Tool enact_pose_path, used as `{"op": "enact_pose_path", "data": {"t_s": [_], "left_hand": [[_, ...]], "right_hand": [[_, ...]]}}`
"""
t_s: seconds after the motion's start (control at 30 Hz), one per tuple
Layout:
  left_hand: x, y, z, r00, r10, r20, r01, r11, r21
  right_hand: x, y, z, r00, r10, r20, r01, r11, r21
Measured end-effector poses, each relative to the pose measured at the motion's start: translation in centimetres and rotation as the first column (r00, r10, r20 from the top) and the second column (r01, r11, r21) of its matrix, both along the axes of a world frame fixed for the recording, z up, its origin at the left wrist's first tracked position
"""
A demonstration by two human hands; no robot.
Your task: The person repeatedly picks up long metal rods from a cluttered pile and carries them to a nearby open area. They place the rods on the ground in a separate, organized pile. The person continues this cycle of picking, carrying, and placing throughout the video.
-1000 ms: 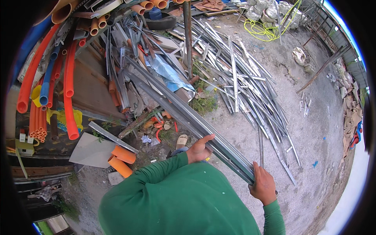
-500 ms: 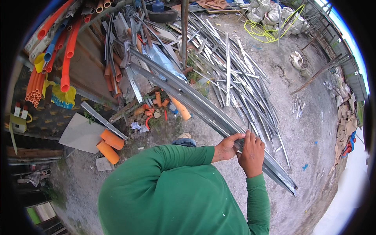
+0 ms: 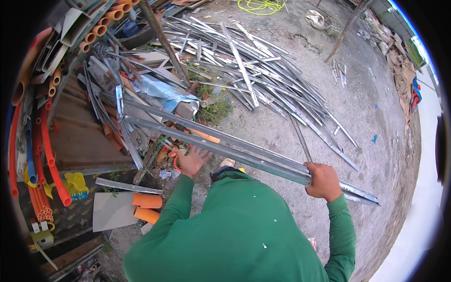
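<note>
Two long galvanized metal channels run side by side across in front of me, from the upper left down to the right. My right hand is wrapped round them near their right end. My left hand is held just below the channels toward their left part, fingers spread, holding nothing; it is apart from or barely at their edge, I cannot tell which. At the far left end, the channels meet an upright metal piece among scrap; how they join is unclear.
A heap of loose metal strips covers the ground ahead. Orange pipes are stacked at left, with short orange pipe pieces near a grey board. A slanting post stands beyond the channels; a yellow-green hose lies far off.
My left hand has let go of the channels and moved left, its fingers now spread. My right hand still grips them, farther right in the view. The view has shifted.
</note>
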State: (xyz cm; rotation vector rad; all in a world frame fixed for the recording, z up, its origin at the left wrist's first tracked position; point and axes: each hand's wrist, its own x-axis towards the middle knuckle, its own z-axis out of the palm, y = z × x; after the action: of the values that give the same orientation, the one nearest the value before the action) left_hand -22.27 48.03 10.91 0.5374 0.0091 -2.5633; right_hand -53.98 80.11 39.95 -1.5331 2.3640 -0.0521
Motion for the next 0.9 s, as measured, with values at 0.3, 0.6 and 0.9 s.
{"op": "enact_pose_path", "data": {"t_s": [0.3,0.6,0.9], "left_hand": [[-5.2,-9.2,3.5,0.895,0.246,-0.373,-0.345,0.911,-0.225],[-6.2,-11.7,-0.2,0.990,0.073,-0.117,-0.095,0.976,-0.194],[-7.2,-11.4,-3.3,0.957,0.166,0.237,-0.145,0.984,-0.102]], "right_hand": [[-0.3,0.9,-0.9,0.988,-0.123,0.093,0.118,0.991,0.058],[-0.2,0.5,-6.0,0.958,-0.286,0.006,0.285,0.955,0.080],[-0.6,3.4,-10.8,0.903,-0.393,-0.173,0.394,0.919,-0.029]]}}
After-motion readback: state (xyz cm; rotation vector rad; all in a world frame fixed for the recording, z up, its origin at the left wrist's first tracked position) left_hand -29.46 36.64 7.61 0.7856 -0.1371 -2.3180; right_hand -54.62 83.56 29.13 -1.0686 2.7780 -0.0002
